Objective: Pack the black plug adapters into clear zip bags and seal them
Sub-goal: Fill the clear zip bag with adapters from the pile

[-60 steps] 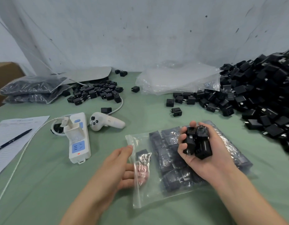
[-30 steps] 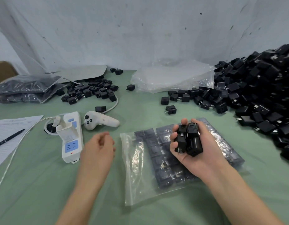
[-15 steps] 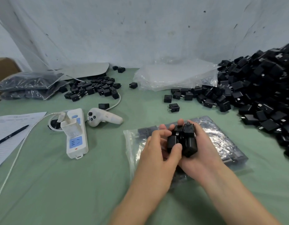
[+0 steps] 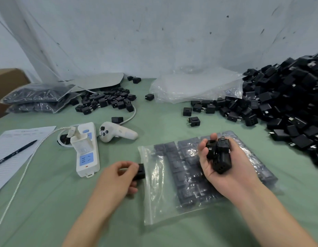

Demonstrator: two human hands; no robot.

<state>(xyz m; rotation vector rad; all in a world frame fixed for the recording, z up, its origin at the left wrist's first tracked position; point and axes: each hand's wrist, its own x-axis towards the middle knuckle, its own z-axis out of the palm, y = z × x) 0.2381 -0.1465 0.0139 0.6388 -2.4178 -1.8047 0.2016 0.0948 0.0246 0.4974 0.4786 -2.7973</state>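
— Green table (image 4: 47, 202) fills the low part of the frame. Where is the bag (image 4: 154, 196)?
— Flat in the middle, mouth on its left, rows (image 4: 181, 168) packed inside.
— And the hands?
— Left hand (image 4: 117, 177) pinches one plug (image 4: 140, 172) right at the mouth. Right hand (image 4: 224, 175), over the bag, cups a few plugs (image 4: 219, 155) with bent fingers.
— How to do it well?
— I think: slide it in flat beside the rows, mouth kept open.
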